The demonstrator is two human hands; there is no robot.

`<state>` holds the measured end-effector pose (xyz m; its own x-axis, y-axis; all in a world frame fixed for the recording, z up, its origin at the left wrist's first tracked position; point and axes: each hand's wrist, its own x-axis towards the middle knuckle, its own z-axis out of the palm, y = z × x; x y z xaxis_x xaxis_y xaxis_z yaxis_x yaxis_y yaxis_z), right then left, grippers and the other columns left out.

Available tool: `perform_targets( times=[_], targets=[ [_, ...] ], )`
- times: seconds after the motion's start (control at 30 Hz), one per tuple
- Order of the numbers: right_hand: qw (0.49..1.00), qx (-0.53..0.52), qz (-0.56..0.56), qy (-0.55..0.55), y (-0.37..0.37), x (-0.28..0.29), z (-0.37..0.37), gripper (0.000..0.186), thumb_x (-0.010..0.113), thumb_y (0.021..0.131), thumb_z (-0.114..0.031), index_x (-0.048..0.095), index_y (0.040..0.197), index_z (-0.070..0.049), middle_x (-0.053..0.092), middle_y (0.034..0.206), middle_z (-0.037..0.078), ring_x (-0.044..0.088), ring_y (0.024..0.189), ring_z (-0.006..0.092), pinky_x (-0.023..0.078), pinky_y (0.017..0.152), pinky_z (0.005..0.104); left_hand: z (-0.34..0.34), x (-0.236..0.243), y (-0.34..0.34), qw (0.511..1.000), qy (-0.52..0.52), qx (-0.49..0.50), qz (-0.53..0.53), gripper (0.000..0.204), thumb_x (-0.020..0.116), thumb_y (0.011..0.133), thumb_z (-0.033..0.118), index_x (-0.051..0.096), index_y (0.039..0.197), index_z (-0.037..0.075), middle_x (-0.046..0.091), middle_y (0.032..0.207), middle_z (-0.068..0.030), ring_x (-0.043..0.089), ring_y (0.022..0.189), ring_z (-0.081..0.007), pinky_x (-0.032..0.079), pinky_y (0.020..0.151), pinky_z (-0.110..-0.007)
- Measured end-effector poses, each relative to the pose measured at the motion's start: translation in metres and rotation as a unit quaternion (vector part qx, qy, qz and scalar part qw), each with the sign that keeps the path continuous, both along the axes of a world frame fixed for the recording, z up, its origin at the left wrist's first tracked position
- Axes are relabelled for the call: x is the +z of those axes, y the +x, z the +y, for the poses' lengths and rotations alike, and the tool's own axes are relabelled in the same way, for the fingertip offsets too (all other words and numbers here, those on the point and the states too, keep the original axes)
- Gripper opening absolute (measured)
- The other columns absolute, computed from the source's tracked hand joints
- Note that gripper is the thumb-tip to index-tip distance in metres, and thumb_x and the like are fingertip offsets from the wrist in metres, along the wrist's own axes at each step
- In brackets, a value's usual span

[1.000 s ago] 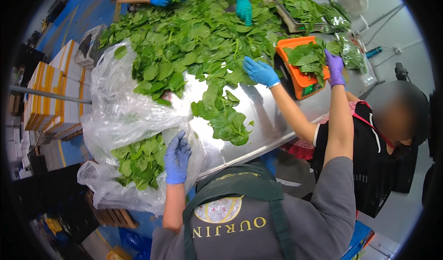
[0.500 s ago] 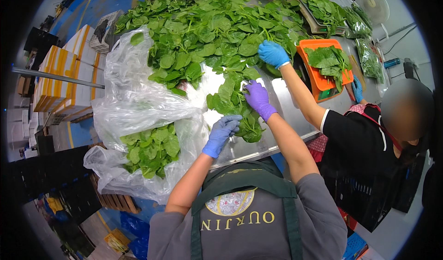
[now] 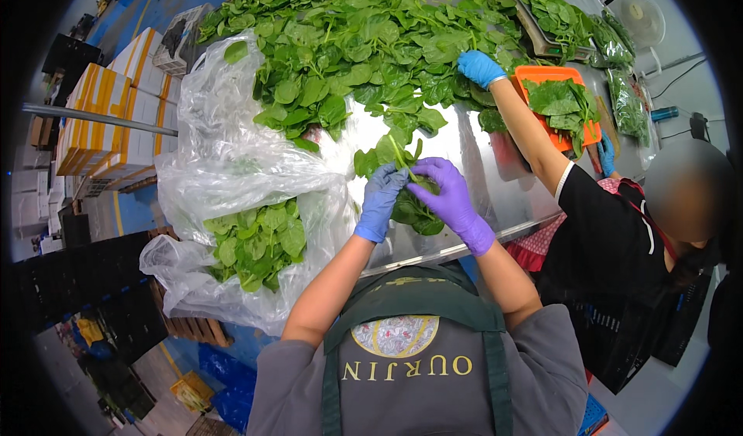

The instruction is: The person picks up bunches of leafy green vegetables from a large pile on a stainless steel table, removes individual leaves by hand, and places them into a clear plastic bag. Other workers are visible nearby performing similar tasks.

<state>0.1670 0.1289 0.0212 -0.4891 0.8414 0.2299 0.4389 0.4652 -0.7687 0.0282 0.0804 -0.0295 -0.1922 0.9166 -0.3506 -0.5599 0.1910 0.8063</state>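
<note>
Just above the metal table [image 3: 495, 180], my two gloved hands are together on a sprig of leafy greens [image 3: 378, 157]. My left hand [image 3: 381, 202], in a blue glove, pinches it from the left side. From the right, my right hand [image 3: 453, 204], in a purple glove, has its thumb and fingers closed at the stem. A pale stem sticks up between the fingertips, and leaves hang below the hands. Beyond them spreads a large heap of the same greens [image 3: 333, 49].
Left of my hands lies a clear plastic bag [image 3: 232, 142] with loose greens [image 3: 259, 242] at its lower end. A co-worker's blue-gloved hand [image 3: 481, 69] reaches into the heap at right, beside an orange tray [image 3: 561, 72] of greens. White boxes [image 3: 101, 115] stand at far left.
My right hand has drawn nearer, and both hands now meet at the sprig, apart from the heap. The co-worker's hand has shifted right and farther away.
</note>
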Motion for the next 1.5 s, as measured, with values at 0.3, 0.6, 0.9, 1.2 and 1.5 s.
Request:
perform_targets(
  times=[0.3,0.6,0.9,1.2,1.5],
  targets=[
    [0.982,-0.074,0.116,-0.130,0.015,0.042,-0.007,0.013,0.065,0.078,-0.009,0.064,0.089,-0.003,0.059,0.081,0.005,0.053,0.068,0.0116,0.044,0.063,0.0237,-0.002,0.020,-0.014,1.000,0.012,0.011,0.019,0.020,0.059,0.086,0.014,0.060,0.102,0.002,0.062,0.091,-0.0014,0.057,0.079,-0.0073,0.045,0.075,-0.020],
    [0.925,-0.161,0.180,-0.292,0.000,0.032,-0.006,0.016,0.070,0.076,-0.010,0.065,0.088,-0.001,0.056,0.069,-0.002,0.045,0.058,0.0023,0.037,0.051,0.0173,-0.009,0.029,0.004,0.895,0.196,0.069,0.394,0.019,0.060,0.081,0.004,0.060,0.100,0.005,0.061,0.096,-0.0077,0.059,0.085,-0.0175,0.046,0.077,-0.027],
    [0.986,-0.129,0.105,-0.002,0.016,0.040,-0.013,0.011,0.065,0.077,-0.002,0.063,0.088,-0.002,0.062,0.080,0.007,0.059,0.067,0.0127,0.047,0.062,0.0235,-0.021,0.050,-0.002,0.825,0.301,0.036,0.478,0.029,0.063,0.076,0.002,0.058,0.102,0.011,0.062,0.091,-0.0090,0.060,0.081,-0.0255,0.047,0.072,-0.032],
    [0.964,-0.164,0.153,0.145,0.036,0.060,-0.016,0.018,0.065,0.072,0.009,0.062,0.087,-0.001,0.063,0.084,0.009,0.060,0.077,0.0174,0.048,0.070,0.0264,-0.049,0.058,-0.001,0.844,0.259,-0.003,0.470,0.027,0.061,0.073,-0.008,0.061,0.096,0.006,0.064,0.092,-0.0094,0.061,0.086,-0.0226,0.048,0.077,-0.030],
    [0.953,-0.200,0.197,0.115,0.032,0.051,-0.021,0.018,0.065,0.072,0.010,0.061,0.086,-0.001,0.062,0.082,0.008,0.059,0.077,0.0158,0.047,0.070,0.0262,-0.066,0.104,0.007,0.833,0.322,-0.159,0.420,0.029,0.067,0.072,0.003,0.063,0.100,0.009,0.063,0.092,-0.0102,0.062,0.080,-0.0252,0.050,0.070,-0.031]
  ],
)
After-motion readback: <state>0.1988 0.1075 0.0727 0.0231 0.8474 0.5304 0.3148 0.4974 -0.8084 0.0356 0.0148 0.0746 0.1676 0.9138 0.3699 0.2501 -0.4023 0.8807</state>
